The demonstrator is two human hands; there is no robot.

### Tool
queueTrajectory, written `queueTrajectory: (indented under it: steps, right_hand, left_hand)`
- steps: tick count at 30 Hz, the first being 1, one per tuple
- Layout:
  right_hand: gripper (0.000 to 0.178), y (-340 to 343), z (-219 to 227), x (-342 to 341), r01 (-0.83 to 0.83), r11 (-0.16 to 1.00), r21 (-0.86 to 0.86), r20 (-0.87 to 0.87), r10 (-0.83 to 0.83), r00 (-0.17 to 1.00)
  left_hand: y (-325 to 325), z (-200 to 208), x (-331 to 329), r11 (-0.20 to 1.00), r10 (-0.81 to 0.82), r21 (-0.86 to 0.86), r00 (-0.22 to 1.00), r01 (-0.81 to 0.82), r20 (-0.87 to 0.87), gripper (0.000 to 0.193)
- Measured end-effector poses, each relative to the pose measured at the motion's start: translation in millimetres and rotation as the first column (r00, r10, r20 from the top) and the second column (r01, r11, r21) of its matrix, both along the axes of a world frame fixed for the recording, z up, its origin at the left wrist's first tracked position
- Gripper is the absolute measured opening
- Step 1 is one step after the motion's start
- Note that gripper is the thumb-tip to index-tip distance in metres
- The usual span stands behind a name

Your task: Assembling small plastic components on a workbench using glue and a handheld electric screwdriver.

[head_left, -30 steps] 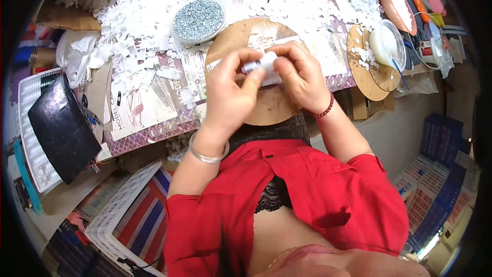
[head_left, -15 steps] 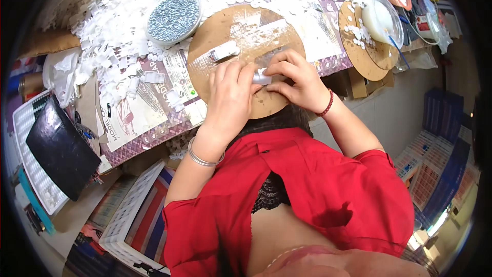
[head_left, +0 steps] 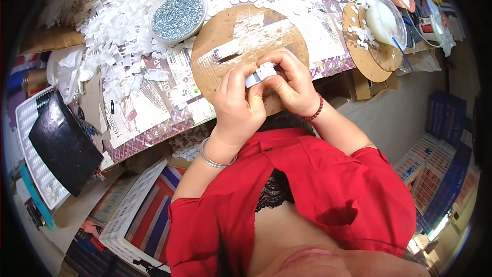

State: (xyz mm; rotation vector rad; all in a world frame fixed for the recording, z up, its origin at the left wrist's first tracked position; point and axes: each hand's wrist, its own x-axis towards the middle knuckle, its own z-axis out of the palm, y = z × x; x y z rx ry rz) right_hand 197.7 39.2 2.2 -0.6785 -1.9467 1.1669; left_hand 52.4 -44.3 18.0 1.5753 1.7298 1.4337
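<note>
Head view: both hands pinch small white part over round cardboard disc, cluttered table.

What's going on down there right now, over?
Left hand and right hand both shut on small white plastic part, above round cardboard disc. Second white part lies on disc. Nothing in the way.

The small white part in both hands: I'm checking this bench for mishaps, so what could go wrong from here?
The small white part is pinched by fingertips of the left hand and right hand near the table edge; it might slip to the floor. An elbow could nudge the open bowl of screws.
</note>
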Motion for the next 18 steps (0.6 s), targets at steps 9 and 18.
queueTrajectory:
  steps: [9, 18]
  right_hand:
    - [0.022, 41.5, 16.6, -15.2, -0.101, 0.986, 0.136, 0.222, 0.069, 0.973]
    - [0.015, 66.5, 53.3, -53.9, 0.023, 0.945, 0.327, 0.114, -0.063, 0.991]
  left_hand:
    - [-13.5, -6.2, -48.2, 0.889, 0.144, -0.244, 0.271, 0.386, 0.952, 0.026]
    - [5.9, 12.7, -52.1, 0.985, 0.150, -0.042, 0.962, -0.164, -0.230, 0.013]
